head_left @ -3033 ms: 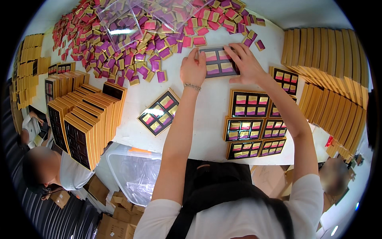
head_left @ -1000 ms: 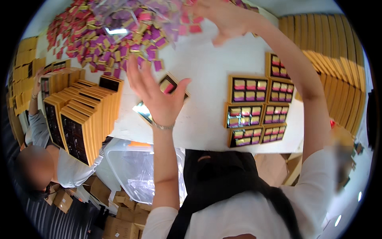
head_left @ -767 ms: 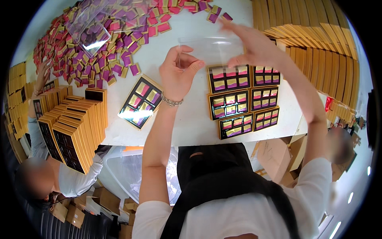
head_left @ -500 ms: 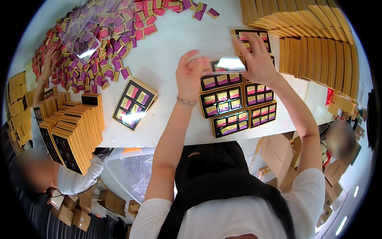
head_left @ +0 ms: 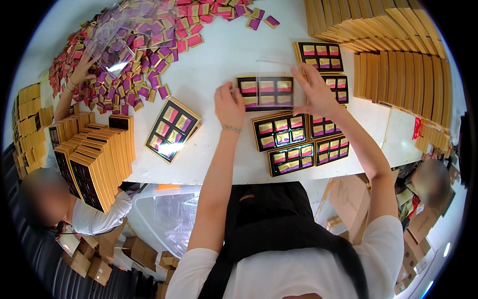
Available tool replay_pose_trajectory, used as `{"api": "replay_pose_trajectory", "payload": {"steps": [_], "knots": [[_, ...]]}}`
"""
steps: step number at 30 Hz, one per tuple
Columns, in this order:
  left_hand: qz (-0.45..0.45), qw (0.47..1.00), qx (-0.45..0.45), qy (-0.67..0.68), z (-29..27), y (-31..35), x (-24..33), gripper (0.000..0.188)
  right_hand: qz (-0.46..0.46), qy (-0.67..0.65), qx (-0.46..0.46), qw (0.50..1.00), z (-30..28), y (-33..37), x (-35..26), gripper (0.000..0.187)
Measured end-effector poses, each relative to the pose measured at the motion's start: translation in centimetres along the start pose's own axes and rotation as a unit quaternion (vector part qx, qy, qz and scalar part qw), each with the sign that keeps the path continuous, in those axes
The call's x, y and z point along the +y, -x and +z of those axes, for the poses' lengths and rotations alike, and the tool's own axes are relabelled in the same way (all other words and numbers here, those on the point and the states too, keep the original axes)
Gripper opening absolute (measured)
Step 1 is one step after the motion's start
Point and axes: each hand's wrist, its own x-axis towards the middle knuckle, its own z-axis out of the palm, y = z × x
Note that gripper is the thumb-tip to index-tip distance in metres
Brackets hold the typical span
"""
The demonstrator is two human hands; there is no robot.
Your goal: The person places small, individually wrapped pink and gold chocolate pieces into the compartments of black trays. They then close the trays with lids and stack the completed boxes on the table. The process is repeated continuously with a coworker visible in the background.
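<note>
My left hand [head_left: 230,105] has its fingers curled round the left end of a black tray box with a gold rim [head_left: 244,106], filled with small pink, purple and gold packets. My right hand [head_left: 321,97], thumb and fingers apart, grips a clear plastic lid [head_left: 271,70] by its right side. The lid hovers over the right part of that box, its packets showing through. Right beside my right hand stand more filled boxes: one behind [head_left: 319,68], others [head_left: 282,131] nearer me, some partly covered by my hand and forearm.
A heap of pink and purple packets [head_left: 196,25] lies at the far left, with clear lids [head_left: 112,42] on it. Another person's hand [head_left: 82,72] reaches there. Filled boxes [head_left: 172,127] lie left of me. Upright boxes [head_left: 99,159] and stacks [head_left: 398,82] flank the table.
The box at my left hand has shifted left, away from its neighbours. My left hand has moved down from the lid's side onto the box's end. The lid has tilted flatter, in my right hand.
</note>
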Motion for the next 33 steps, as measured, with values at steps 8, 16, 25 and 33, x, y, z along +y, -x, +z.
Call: {"api": "replay_pose_trajectory", "payload": {"steps": [8, 16, 25, 33], "knots": [[-0.130, 0.985, -0.086, 0.070, -3.2, -4.6, -2.9, 0.027, 0.014, 0.028, -0.039, 0.999, 3.7, -3.8, -3.3, 0.117], [-0.233, 0.961, -0.095, 0.114, -3.0, -5.0, -1.9, 0.033, -0.046, 0.060, -0.102, 0.992, 4.2, -8.0, -2.5, 0.119], [-0.218, 0.970, -0.056, 0.096, -2.9, -4.3, -0.5, 0.039, -0.046, 0.090, -0.078, 0.992, 5.7, -8.1, -2.6, 0.114], [-0.103, 0.995, -0.005, -0.016, -3.2, -3.8, 1.4, 0.058, -0.089, 0.025, 0.003, 0.996, 5.2, -10.2, -3.9, 0.104]]}}
